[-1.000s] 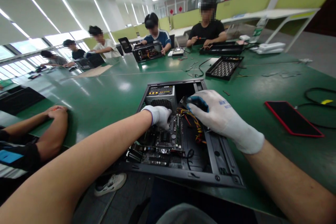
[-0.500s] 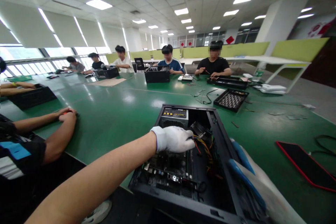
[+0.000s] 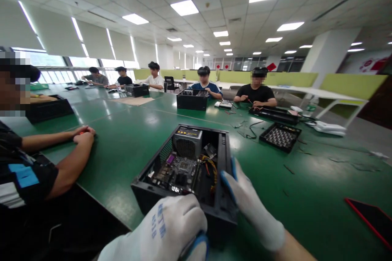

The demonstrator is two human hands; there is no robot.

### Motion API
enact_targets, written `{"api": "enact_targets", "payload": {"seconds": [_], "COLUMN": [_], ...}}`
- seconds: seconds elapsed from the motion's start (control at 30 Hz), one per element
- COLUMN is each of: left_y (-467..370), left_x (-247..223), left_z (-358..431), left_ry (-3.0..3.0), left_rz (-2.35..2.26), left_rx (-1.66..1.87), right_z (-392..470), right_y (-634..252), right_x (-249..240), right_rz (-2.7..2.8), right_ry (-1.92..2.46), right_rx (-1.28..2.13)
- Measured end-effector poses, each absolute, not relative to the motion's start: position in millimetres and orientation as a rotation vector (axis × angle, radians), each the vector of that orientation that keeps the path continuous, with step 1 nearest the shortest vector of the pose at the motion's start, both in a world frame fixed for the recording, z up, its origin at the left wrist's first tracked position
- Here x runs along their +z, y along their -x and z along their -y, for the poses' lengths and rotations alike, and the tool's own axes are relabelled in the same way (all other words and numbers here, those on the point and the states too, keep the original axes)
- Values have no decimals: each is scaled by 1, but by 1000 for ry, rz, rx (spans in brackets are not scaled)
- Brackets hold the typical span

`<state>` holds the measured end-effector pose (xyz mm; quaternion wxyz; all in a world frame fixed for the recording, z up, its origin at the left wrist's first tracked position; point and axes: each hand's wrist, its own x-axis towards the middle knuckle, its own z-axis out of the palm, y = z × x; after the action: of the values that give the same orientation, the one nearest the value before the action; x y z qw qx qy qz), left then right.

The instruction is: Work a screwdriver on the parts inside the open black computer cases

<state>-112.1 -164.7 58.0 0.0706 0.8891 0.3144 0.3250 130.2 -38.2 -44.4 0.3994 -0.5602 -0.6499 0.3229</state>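
Note:
An open black computer case (image 3: 183,130) lies on its side in front of me, with a power supply (image 3: 188,144), a motherboard (image 3: 180,169) and yellow, red and black cables (image 3: 211,169) inside. My left hand (image 3: 167,226), in a white glove with blue on the palm side, is curled in front of the case's near edge. Its fingertips are mostly hidden, so what they hold cannot be made out. Against the case's right side rests my right hand (image 3: 249,202), gloved alike, its fingers gripping the rim and side wall.
A green table (image 3: 128,151) runs under everything. At left, a person's forearms (image 3: 65,149) rest on its edge. To the right lie a black tray of small parts (image 3: 280,136), loose cables (image 3: 249,130) and a red-edged black panel (image 3: 370,216). Co-workers sit across with other cases (image 3: 192,100).
My left hand has come out of the case interior, away from the cables, to the near edge. The case now appears farther left and turned; my view has also shifted.

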Motion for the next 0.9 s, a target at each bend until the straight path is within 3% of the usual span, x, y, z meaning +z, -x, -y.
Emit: {"api": "enact_targets", "payload": {"seconds": [0.2, 0.37, 0.5, 0.67, 0.9], "left_y": [120, 154, 169, 153, 145], "left_x": [-17, -87, -127, -144, -133], "left_z": [158, 147, 144, 136, 138], "left_ry": [-2548, -3140, -2959, -2538, -2262], "left_rz": [-1428, -1442, -1561, -1772, -1731], "left_rx": [936, 968, 1068, 1194, 1269], "right_z": [-45, -39, -41, -83, -162], "right_y": [-10, 15, 12, -4, -38], "right_x": [-2, -23, -38, -28, 1], "right_rz": [2067, 2402, 2549, 2513, 2422], "right_ry": [1124, 1018, 1116, 1339, 1565], "right_rx": [1035, 1032, 935, 617, 113]}}
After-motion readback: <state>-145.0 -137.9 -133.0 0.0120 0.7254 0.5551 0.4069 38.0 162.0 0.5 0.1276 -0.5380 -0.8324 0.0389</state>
